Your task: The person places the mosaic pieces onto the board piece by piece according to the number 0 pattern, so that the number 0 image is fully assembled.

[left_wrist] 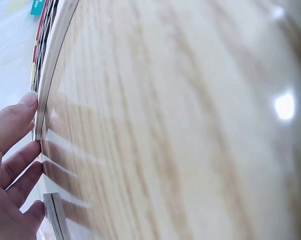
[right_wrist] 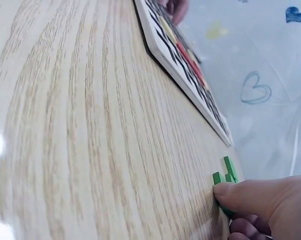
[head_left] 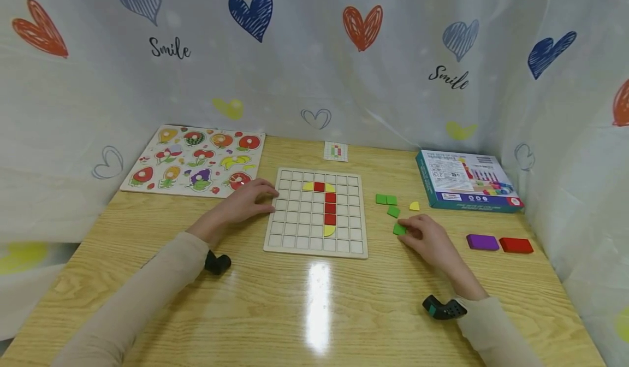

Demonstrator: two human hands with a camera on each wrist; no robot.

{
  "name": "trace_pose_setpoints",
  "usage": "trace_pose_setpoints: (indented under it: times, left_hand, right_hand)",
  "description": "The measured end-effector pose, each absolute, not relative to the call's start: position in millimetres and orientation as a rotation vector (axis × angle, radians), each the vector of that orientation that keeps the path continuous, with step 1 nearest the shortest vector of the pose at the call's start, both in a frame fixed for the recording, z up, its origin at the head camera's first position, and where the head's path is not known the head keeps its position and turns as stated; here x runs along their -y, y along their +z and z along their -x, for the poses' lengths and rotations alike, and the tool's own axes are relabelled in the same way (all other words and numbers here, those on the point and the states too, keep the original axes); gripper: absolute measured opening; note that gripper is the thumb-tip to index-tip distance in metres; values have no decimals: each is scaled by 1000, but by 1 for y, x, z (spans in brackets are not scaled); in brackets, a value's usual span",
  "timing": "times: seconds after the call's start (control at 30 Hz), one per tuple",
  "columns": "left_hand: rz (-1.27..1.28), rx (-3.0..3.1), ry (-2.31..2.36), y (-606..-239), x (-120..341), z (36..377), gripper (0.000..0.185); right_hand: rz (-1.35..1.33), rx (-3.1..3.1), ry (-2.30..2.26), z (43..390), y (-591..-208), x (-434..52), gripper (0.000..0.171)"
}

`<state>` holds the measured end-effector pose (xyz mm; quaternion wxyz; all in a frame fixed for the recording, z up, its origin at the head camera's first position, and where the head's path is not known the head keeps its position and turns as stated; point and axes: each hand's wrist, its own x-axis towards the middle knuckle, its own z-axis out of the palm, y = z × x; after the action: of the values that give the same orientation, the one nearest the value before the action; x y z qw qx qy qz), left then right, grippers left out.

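Fingers of the right hand (head_left: 429,241) curl over a small green tile (head_left: 399,229) that lies flat on the bench (head_left: 314,312), just right of the grid board (head_left: 316,212) and near its lower right corner. The right wrist view shows the thumb (right_wrist: 240,192) pressed on the tile's near edge, so this grip is grasping the tile, though the piece looks not yet lifted. The left hand (head_left: 245,200) lies with straight, relaxed fingers against the board's left edge, a released grip that only steadies the board; the left wrist view shows the fingertips (left_wrist: 28,102) touching that edge.

Risks, as I judge them: the tile is thin and the bench is glossy, so a pinch that catches only one edge could let it skid or flip out of the fingers. Three more green tiles (head_left: 386,199) and a yellow piece (head_left: 414,206) sit just beyond the hand, toward the far edge; a sweeping lift could scatter them. On the board, red squares (head_left: 330,208) and yellow curved pieces (head_left: 328,230) already fill a column near the middle. A tile set down crooked, or a bump from the knuckles, could pop those loose. If the left hand eases off, the board could slide toward the flower puzzle (head_left: 196,161) at the far left corner.
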<state>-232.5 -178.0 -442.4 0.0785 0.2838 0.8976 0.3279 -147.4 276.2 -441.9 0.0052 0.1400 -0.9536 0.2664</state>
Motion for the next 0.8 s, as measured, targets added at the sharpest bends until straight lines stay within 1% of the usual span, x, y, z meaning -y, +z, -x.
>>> trace_pose_setpoints:
  times: [0.13, 0.43, 0.8]
  left_hand:
    - [-847, -2690, 984, -443, 177, 232, 35]
    - [-843, -2696, 982, -445, 177, 233, 34]
    - [-817, -2692, 961, -444, 177, 234, 35]
  right_hand:
    - [-437, 2993, 808, 146, -442, -274, 28]
    - [-446, 2939, 849, 143, -444, -261, 27]
    - [-591, 2895, 1030, 147, -432, -214, 31]
